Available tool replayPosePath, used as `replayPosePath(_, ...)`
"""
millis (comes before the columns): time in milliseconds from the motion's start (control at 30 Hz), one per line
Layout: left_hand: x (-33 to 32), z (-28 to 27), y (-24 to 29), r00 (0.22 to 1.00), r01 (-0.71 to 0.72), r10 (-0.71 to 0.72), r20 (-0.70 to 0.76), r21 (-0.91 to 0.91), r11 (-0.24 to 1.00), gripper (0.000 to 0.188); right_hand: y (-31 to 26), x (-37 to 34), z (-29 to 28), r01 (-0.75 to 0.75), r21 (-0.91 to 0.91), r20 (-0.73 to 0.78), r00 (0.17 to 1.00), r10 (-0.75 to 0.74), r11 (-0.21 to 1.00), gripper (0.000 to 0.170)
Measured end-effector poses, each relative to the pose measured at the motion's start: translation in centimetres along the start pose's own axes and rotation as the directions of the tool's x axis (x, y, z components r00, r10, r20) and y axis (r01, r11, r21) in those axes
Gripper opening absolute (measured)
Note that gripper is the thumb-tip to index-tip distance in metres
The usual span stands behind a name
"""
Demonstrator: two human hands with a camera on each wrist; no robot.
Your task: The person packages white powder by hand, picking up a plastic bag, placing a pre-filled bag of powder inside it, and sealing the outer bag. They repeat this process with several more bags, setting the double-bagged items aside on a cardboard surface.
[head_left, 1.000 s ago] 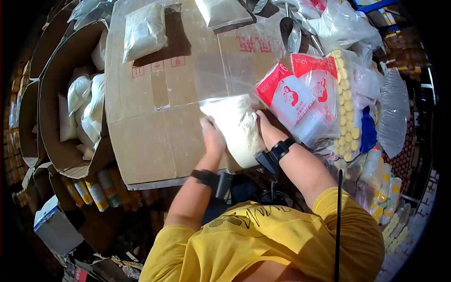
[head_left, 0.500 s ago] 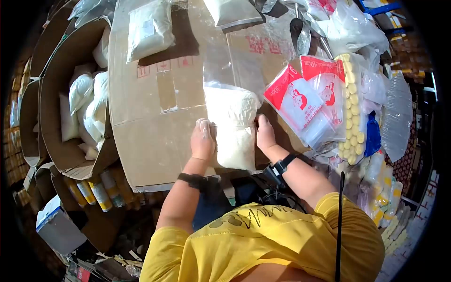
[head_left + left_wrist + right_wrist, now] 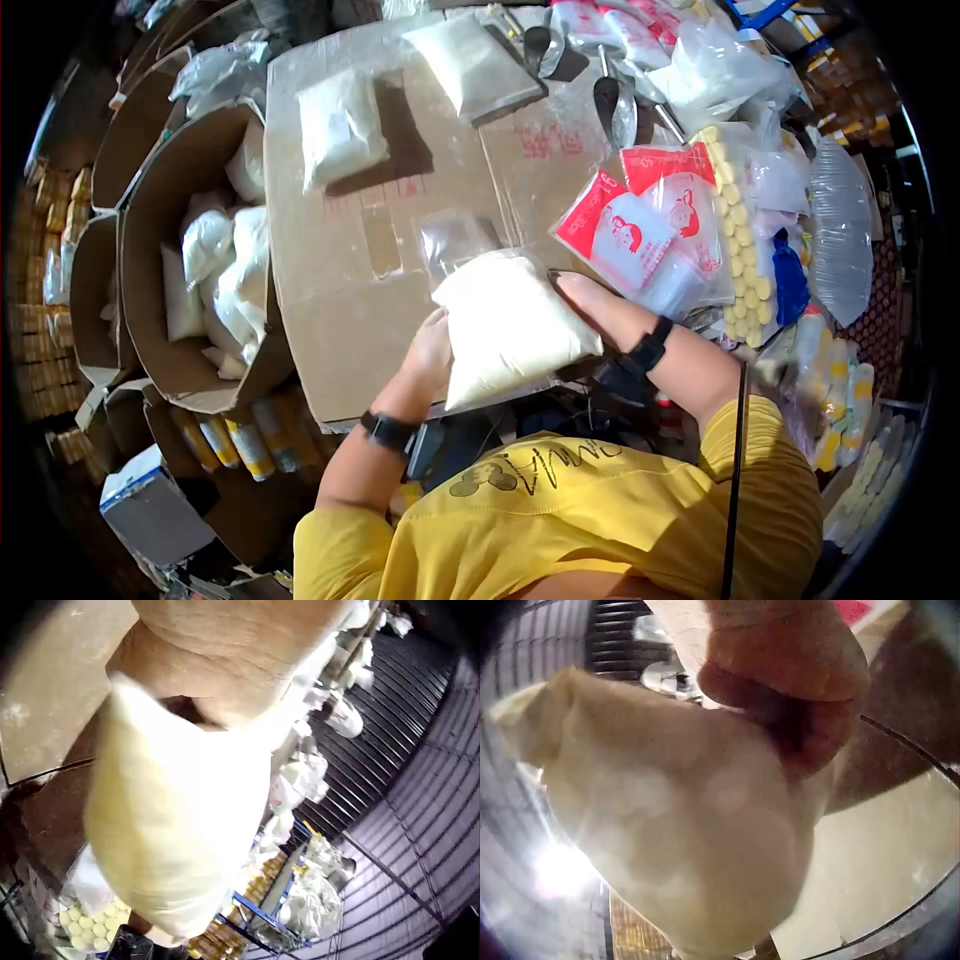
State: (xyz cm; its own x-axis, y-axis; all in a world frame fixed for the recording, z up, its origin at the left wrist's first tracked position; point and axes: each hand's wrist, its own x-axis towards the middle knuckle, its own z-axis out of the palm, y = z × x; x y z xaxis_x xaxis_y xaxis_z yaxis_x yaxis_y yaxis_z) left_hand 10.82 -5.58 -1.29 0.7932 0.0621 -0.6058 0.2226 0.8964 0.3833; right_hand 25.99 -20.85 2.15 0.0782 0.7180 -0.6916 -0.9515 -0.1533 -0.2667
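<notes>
A clear plastic bag of off-white powder [image 3: 510,330] is held between both hands over the near edge of the cardboard [image 3: 340,350]. Its filled part bulges toward the person, and the empty clear top lies away from them. My left hand [image 3: 430,348] grips the bag's left side, with the fingers mostly hidden behind it. On the opposite side my right hand [image 3: 592,303] holds it, thumb near the upper corner. The bag [image 3: 172,802] fills the middle of the left wrist view below the left hand [image 3: 217,652]. Beneath the right hand [image 3: 787,667] its wrinkled side shows in the right wrist view.
Two filled powder bags, one upright [image 3: 340,130] and one flat [image 3: 470,70], lie at the back. Red-printed plastic bag packs [image 3: 625,225], metal scoops [image 3: 612,105] and a pack of round yellow pieces [image 3: 735,240] are at right. An open carton [image 3: 150,330] with white bags stands left.
The powder bag has gone from upright between the hands to tilted, its filled bottom swung toward the right and the person. Both hands have moved with it, and the head view has shifted.
</notes>
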Motion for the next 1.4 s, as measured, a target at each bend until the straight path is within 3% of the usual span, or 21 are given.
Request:
replayPosePath(33,-1.4,0.7,1.0,0.999,-0.053,0.053,-0.001,0.114,0.992,0.029,-0.4,-0.4,-0.6,0.108,-0.188,0.036,0.994,-0.103,0.976,0.028)
replayPosePath(67,-1.8,0.3,1.5,0.989,-0.140,0.147,0.003,0.319,0.937,0.028,-0.4,-1.3,-0.9,0.385,-0.709,0.192,0.912,-0.363,0.592,0.028)
replayPosePath(133,-3.0,1.1,2.1,0.931,-0.354,0.356,0.078,0.429,0.831,0.027,0.8,-2.9,2.4,0.252,-0.807,-0.126,0.810,-0.573,0.534,0.026)
replayPosePath(167,-3.6,1.3,2.1,0.882,-0.454,0.454,0.122,0.473,0.755,0.027,1.5,-2.2,0.6,0.283,-0.551,-0.245,0.845,-0.476,0.785,0.024)
replayPosePath(367,-5.9,1.9,1.3,0.785,-0.508,0.592,0.182,0.735,0.448,0.023,3.8,-5.2,1.3,0.649,-0.424,0.115,0.730,-0.673,0.631,0.025)
replayPosePath(400,-6.3,1.9,0.9,0.799,-0.465,0.573,0.182,0.792,0.396,0.024,3.6,-3.9,-0.4,0.616,-0.593,0.096,0.693,-0.714,0.519,0.024)
replayPosePath(433,-6.8,2.0,0.2,0.815,-0.417,0.550,0.181,0.842,0.341,0.025,2.6,0.9,-5.7,0.132,-0.971,0.232,0.714,-0.660,-0.199,0.029)
replayPosePath(467,-5.5,1.2,-0.9,0.880,-0.341,0.471,0.065,0.776,0.530,0.033,2.5,0.8,-5.4,0.261,-0.962,0.156,0.763,-0.627,0.079,0.031)
replayPosePath(500,-3.8,-0.4,-2.1,0.893,-0.274,0.442,0.084,0.880,0.387,0.034,2.2,0.9,-4.8,0.358,-0.867,0.106,0.813,-0.573,0.347,0.033)
replayPosePath(567,-1.6,-3.2,-3.8,0.911,-0.135,0.399,0.105,0.990,0.049,0.035,2.7,1.6,-4.8,0.174,-0.985,0.129,0.752,-0.646,0.006,0.034)
replayPosePath(700,-3.6,2.2,-4.8,0.798,0.056,0.602,-0.025,0.998,-0.032,0.034,2.9,4.6,-8.2,-0.023,-0.995,0.036,0.811,-0.584,-0.094,0.028)
replayPosePath(800,-4.1,2.0,-4.7,0.815,0.093,0.579,0.010,0.985,-0.148,0.033,3.3,5.9,-10.1,0.182,-0.952,0.287,0.810,-0.512,-0.245,0.025)
replayPosePath(933,-1.2,-5.5,-6.7,0.748,-0.047,0.618,-0.240,0.911,0.410,0.029,5.0,7.5,-10.4,0.528,-0.812,0.583,0.706,-0.403,-0.250,0.025)
replayPosePath(967,0.8,-9.3,-7.8,0.727,-0.200,0.616,-0.305,0.763,0.614,0.028,5.2,10.2,-11.5,0.483,-0.873,0.418,0.817,-0.397,0.075,0.025)
replayPosePath(1033,0.9,-9.9,-8.5,0.657,-0.277,0.652,-0.380,0.682,0.676,0.028,5.5,13.5,-11.8,0.218,-0.727,0.118,0.974,-0.194,0.651,0.025)
replayPosePath(1067,-2.9,-3.2,-7.0,0.608,-0.227,0.716,-0.342,0.790,0.570,0.028,4.7,6.6,-6.3,0.251,-0.968,0.214,0.842,-0.495,0.008,0.024)
replayPosePath(1133,-2.5,-2.1,-5.1,0.659,-0.567,0.623,-0.421,0.266,0.780,0.017,3.7,3.1,-2.6,0.275,-0.960,0.245,0.707,-0.664,-0.061,0.017)
replayPosePath(1167,-3.6,-0.7,-4.2,0.507,-0.360,0.859,-0.075,0.886,0.290,0.010,2.7,1.8,-1.3,0.278,-0.941,0.332,0.665,-0.669,-0.191,0.014)
replayPosePath(1200,-6.6,3.6,-2.7,0.461,-0.289,0.886,0.056,0.953,0.091,0.015,2.3,-0.2,0.3,0.373,-0.904,0.398,0.562,-0.725,-0.208,0.010)
replayPosePath(1300,-8.3,6.0,0.3,0.553,-0.466,0.831,-0.059,0.805,0.367,0.013,0.2,-2.4,0.9,0.574,-0.818,0.381,0.501,-0.777,-0.032,0.009)
replayPosePath(1400,-9.4,8.0,1.6,0.607,-0.327,0.795,-0.013,0.907,0.265,0.012,-0.6,-6.5,3.3,0.521,-0.850,0.393,0.535,-0.748,-0.074,0.010)
